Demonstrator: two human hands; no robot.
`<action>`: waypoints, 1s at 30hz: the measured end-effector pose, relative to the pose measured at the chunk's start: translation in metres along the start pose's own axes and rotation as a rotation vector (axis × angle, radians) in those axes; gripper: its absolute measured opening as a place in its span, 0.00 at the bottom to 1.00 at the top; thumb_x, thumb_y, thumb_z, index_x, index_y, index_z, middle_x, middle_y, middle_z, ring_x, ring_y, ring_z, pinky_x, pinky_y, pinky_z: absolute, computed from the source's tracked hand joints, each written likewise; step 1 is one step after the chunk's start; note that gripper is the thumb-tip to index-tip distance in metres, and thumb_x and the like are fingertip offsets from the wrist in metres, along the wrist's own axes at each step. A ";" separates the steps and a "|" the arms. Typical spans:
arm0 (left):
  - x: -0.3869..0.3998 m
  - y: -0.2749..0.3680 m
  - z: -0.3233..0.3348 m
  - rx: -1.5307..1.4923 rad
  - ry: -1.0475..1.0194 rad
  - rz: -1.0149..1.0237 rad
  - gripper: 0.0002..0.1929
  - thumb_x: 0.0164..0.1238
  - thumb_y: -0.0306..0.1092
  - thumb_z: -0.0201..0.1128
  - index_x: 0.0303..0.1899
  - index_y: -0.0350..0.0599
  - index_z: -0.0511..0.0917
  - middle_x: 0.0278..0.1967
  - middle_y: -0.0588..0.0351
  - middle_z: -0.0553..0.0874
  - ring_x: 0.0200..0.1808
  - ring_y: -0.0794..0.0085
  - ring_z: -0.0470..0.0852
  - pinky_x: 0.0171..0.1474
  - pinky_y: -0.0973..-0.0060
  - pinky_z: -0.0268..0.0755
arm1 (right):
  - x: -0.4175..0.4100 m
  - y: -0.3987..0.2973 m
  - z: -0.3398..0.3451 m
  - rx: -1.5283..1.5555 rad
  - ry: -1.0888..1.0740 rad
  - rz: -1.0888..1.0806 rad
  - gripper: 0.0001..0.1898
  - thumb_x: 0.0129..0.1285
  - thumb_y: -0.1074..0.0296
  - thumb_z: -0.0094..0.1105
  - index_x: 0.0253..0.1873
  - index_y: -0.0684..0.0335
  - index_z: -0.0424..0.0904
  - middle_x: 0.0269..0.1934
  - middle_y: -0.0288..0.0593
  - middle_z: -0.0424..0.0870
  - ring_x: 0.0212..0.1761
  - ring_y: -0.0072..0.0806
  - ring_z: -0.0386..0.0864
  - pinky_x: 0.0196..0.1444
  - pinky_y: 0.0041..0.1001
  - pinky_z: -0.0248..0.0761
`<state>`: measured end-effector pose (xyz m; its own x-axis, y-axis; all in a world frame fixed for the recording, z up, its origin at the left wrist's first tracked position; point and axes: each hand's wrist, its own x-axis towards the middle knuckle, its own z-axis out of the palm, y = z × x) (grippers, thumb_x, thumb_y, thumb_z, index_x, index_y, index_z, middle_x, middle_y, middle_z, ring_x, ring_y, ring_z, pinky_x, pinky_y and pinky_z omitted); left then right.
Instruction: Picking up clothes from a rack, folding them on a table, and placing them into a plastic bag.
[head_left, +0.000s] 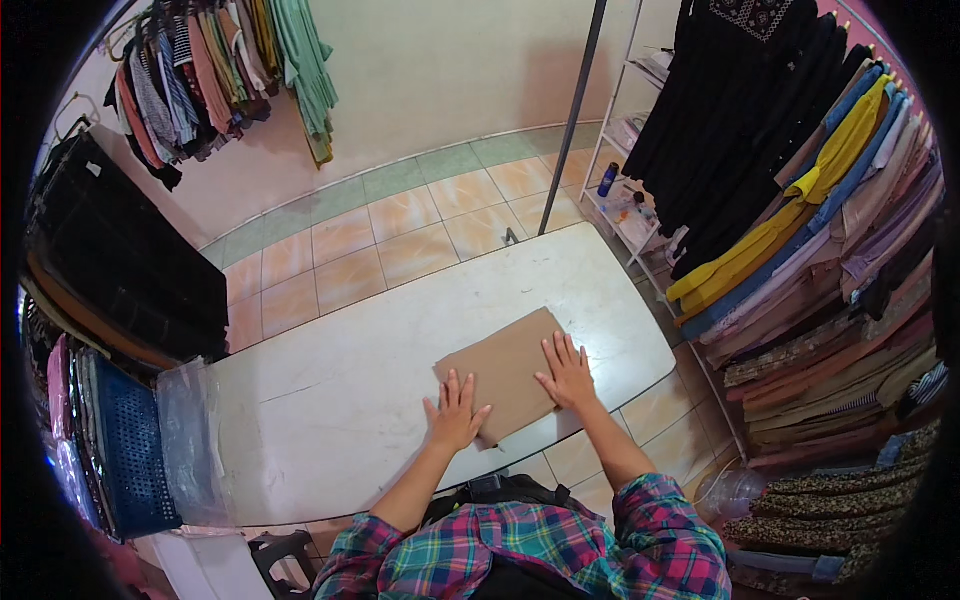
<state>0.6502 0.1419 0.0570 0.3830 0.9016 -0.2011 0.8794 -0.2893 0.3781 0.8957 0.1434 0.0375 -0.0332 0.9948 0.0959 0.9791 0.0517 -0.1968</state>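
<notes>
A flat brown rectangle, seemingly folded fabric (502, 375), lies at a slant on the white table (337, 367) in front of me. My left hand (454, 415) rests palm down at its left edge with the fingers spread. On the right edge lies my right hand (570, 375), also palm down, fingers apart, the fingertips near the upper right corner. Neither hand grips anything. The underside of the brown piece is hidden.
A clear plastic sheet or bags (187, 442) and a blue perforated basket (135, 450) with wrapped items are at the table's left end. Clothes hang on racks at both sides. Past the table's right end stands a white shelf (626, 214) with a blue bottle (607, 180).
</notes>
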 end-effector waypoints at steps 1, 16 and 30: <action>0.002 0.002 -0.003 0.033 -0.060 -0.014 0.35 0.62 0.58 0.41 0.65 0.53 0.42 0.66 0.47 0.36 0.66 0.52 0.47 0.58 0.38 0.39 | 0.007 0.004 -0.004 -0.024 -0.014 -0.025 0.34 0.59 0.42 0.40 0.66 0.53 0.48 0.67 0.45 0.43 0.69 0.41 0.41 0.63 0.50 0.40; -0.153 -0.204 -0.011 -0.311 0.469 -0.036 0.14 0.57 0.36 0.56 0.45 0.44 0.73 0.55 0.45 0.67 0.59 0.53 0.62 0.59 0.59 0.52 | -0.051 -0.161 -0.001 0.062 -0.025 -0.118 0.35 0.50 0.58 0.57 0.63 0.58 0.55 0.65 0.53 0.47 0.67 0.49 0.42 0.64 0.50 0.34; -0.315 -0.495 -0.110 0.034 0.683 -0.793 0.28 0.44 0.45 0.66 0.48 0.41 0.73 0.54 0.48 0.70 0.55 0.56 0.67 0.56 0.63 0.58 | -0.076 -0.301 0.055 0.136 -0.032 0.195 0.36 0.44 0.71 0.62 0.61 0.60 0.57 0.64 0.55 0.46 0.68 0.51 0.39 0.64 0.48 0.38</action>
<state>0.0636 0.0364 0.0326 -0.5389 0.8236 0.1767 0.8201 0.4651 0.3333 0.5929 0.0570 0.0354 0.1449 0.9894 0.0125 0.9316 -0.1322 -0.3385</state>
